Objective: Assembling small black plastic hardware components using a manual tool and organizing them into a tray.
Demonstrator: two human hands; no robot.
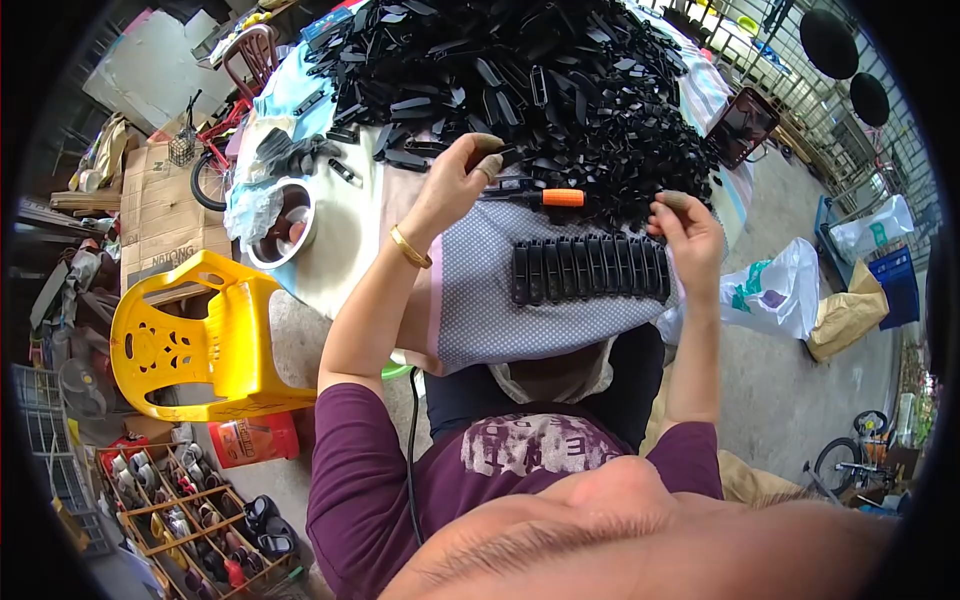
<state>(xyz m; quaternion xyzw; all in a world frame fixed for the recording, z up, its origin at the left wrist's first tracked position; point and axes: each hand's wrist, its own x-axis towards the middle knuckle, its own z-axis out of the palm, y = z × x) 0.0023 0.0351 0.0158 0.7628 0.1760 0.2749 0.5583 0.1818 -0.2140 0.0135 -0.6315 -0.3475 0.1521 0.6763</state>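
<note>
2 hands at the near edge of a heap of black parts [430, 60] on a cloth-covered bench [350, 225].
The left hand [468, 168] has a narrow grip, seemingly on a small black piece [509, 153]; the right hand [690, 230], fingers drawn in, is at the heap's near right edge, and I cannot tell whether it holds anything. 1 row of black clips [590, 270] runs left to right between the forearms, close to the bench's near edge. Dotted cloth [472, 265] lies open left of the row; only a narrow strip parts row from heap. An orange-handled tool [563, 198] lies between the hands. At the bench's left edge stands a white bucket [310, 225], near a yellow chair [240, 340].
</note>
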